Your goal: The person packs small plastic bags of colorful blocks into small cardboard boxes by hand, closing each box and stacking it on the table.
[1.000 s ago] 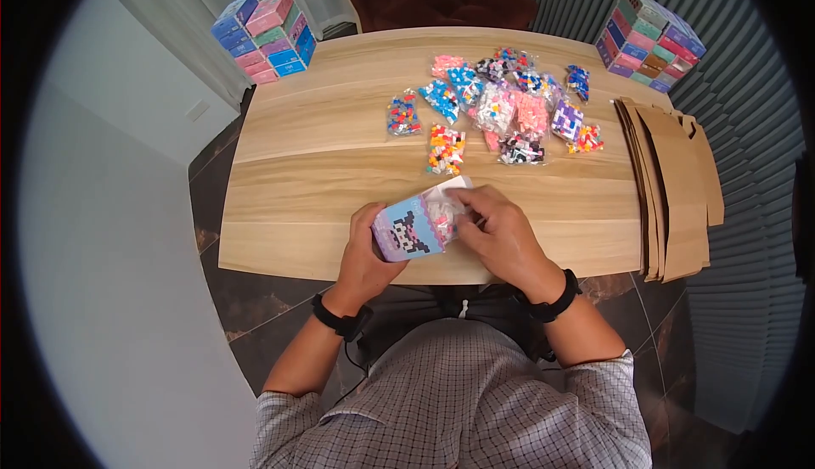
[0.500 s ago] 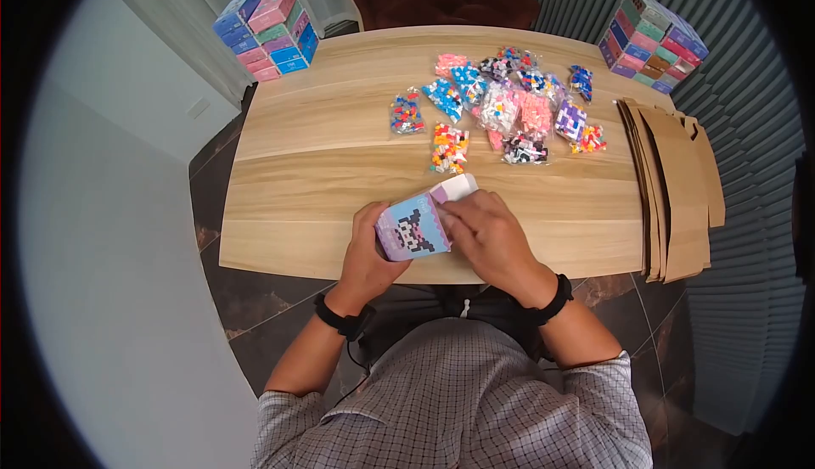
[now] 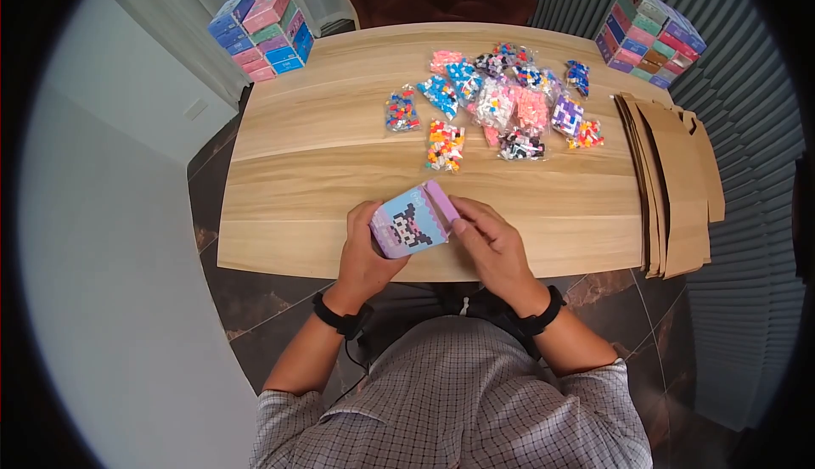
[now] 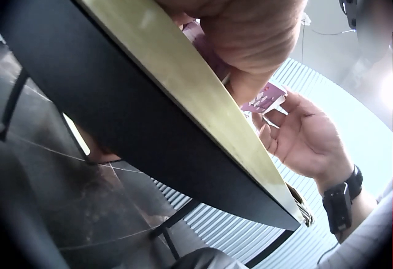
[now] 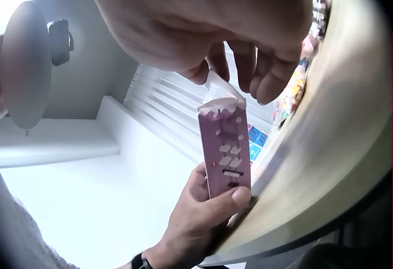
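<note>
A small light-blue and purple cardboard box with a pixel-style picture on its front is tilted over the table's near edge. My left hand grips its lower end, thumb across the front. At the other end stands a purple lid flap, which my right hand pinches at its edge. In the right wrist view the side of the box shows white printed marks, and a white side flap sticks up just below the right fingers. The inside of the box is hidden.
Several clear bags of coloured bricks lie across the middle and far part of the wooden table. Stacked small boxes stand at the far left and far right. Flat brown paper bags lie along the right edge.
The right hand pushed the brick bag down into the box, where it is now out of sight. Its fingers then moved to the lid flap, which has swung up over the opening.
</note>
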A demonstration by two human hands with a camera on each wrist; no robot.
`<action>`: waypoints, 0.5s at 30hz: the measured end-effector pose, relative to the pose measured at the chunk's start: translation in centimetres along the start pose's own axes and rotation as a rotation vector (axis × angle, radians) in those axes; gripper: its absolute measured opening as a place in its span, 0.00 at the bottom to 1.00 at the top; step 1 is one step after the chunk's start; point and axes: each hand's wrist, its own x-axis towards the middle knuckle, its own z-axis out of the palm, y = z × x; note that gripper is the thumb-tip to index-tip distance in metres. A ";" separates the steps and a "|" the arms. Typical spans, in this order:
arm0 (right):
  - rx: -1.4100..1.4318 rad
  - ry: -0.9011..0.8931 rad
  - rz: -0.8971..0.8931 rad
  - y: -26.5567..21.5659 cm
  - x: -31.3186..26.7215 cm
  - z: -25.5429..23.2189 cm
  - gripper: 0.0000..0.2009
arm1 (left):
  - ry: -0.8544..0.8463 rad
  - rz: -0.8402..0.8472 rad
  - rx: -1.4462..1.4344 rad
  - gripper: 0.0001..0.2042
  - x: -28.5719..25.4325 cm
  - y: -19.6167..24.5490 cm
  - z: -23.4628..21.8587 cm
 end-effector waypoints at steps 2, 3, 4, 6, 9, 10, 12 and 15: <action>-0.023 0.006 -0.032 0.2 -0.2 0.6 0.17 | 0.013 -0.007 0.000 0.43 0.0 0.2 0.1; -0.066 0.017 -0.071 0.5 -0.1 0.8 0.18 | 0.015 0.002 0.014 0.43 0.0 0.3 0.0; -0.026 0.029 -0.028 0.6 -0.2 1.0 0.18 | 0.017 0.010 0.027 0.43 0.0 0.3 0.0; 0.055 0.055 0.058 0.3 -0.3 1.3 0.17 | 0.017 0.017 0.043 0.44 0.0 0.5 -0.1; -0.125 0.037 -0.129 1.1 -0.3 1.2 0.19 | 0.012 0.016 0.050 0.44 0.1 0.5 -0.1; -0.164 0.029 -0.145 1.1 -0.4 1.2 0.20 | 0.010 0.016 0.051 0.44 0.1 0.3 -0.1; -0.243 0.015 -0.175 0.7 -0.7 1.3 0.21 | 0.006 0.007 0.050 0.44 0.0 0.2 0.0; -0.324 -0.024 -0.194 0.5 -0.9 1.4 0.24 | 0.000 0.002 0.037 0.44 0.1 0.2 0.0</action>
